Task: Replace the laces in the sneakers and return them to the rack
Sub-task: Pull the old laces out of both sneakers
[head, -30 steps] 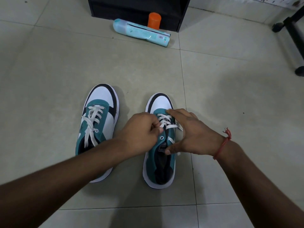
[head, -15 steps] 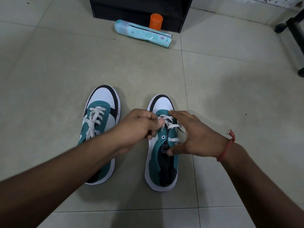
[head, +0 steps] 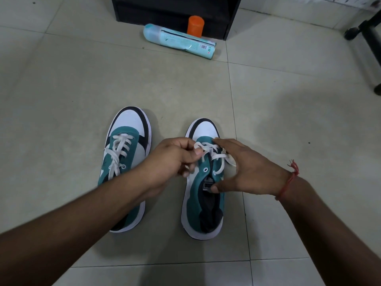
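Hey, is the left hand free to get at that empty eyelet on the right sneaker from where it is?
Probably yes. The left hand pinches the white lace just beside the right sneaker, and the open eyelet sits uncovered right below its fingertips. The right hand steadies the far side, not blocking it.

Matt teal cloth sneakers point(head: 203, 195), white woven laces point(head: 214, 155), smooth glossy floor tiles point(head: 82, 89)

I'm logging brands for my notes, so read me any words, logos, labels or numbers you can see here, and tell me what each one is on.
Tongue label of the right sneaker: white block letters, partly covered by the right hand, not readable for certain.
Light blue tube lying on the floor: printed text, a barcode and small symbols, all too small and blurred to read.
Orange cap: no text visible.
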